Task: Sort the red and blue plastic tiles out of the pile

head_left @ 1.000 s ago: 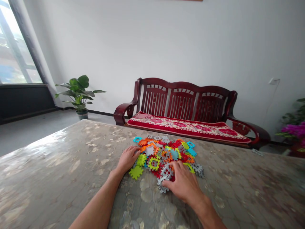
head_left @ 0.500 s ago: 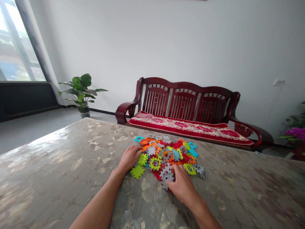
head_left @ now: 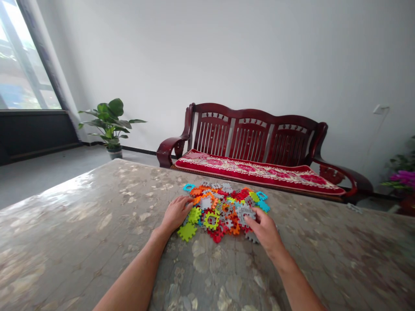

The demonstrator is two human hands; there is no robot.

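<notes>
The right hand (head_left: 266, 232) pinches a gray toothed piece (head_left: 244, 214) at the colourful pile (head_left: 211, 220)'s right side. The left hand (head_left: 175, 214) is at its left; its grip I cannot tell.

From my end of the feed, I can read no text, label, brand, number or sign anywhere.

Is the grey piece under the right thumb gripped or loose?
Gripped: the right hand has its thumb across the grey piece, fingers at its edge. Lifted clear? Cannot tell.
</notes>
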